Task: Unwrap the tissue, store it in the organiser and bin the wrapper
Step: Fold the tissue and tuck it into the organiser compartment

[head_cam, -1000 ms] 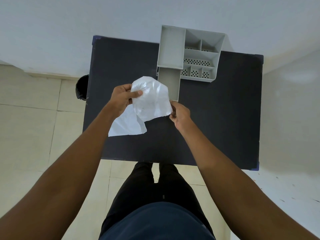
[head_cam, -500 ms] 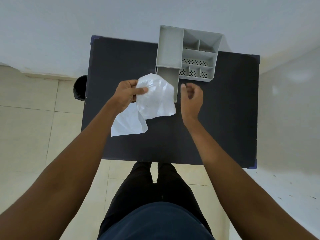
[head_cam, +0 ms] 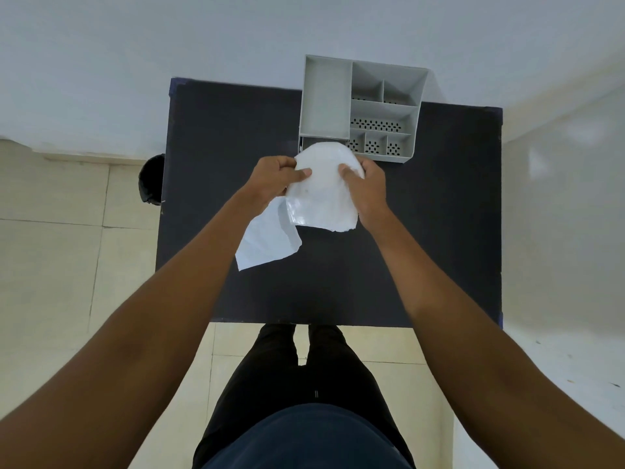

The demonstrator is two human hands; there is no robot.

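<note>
A white tissue pack in a clear plastic wrapper (head_cam: 321,191) is held up over the black table (head_cam: 439,231), just in front of the grey organiser (head_cam: 326,96). My left hand (head_cam: 275,179) pinches the pack's left top edge. My right hand (head_cam: 367,187) grips its right top edge. A loose white flap (head_cam: 267,242) hangs down from under my left hand onto the table. The pack hides the organiser's low front compartment.
The organiser stands at the table's far edge against the white wall, with several perforated compartments (head_cam: 377,125) on its right side. A black bin (head_cam: 152,179) sits on the tiled floor beside the table's left edge. My legs stand at the table's near edge.
My right hand let go of the pack's lower right corner, rose, and now grips its top right edge. The pack has moved up and away, closer to the organiser.
</note>
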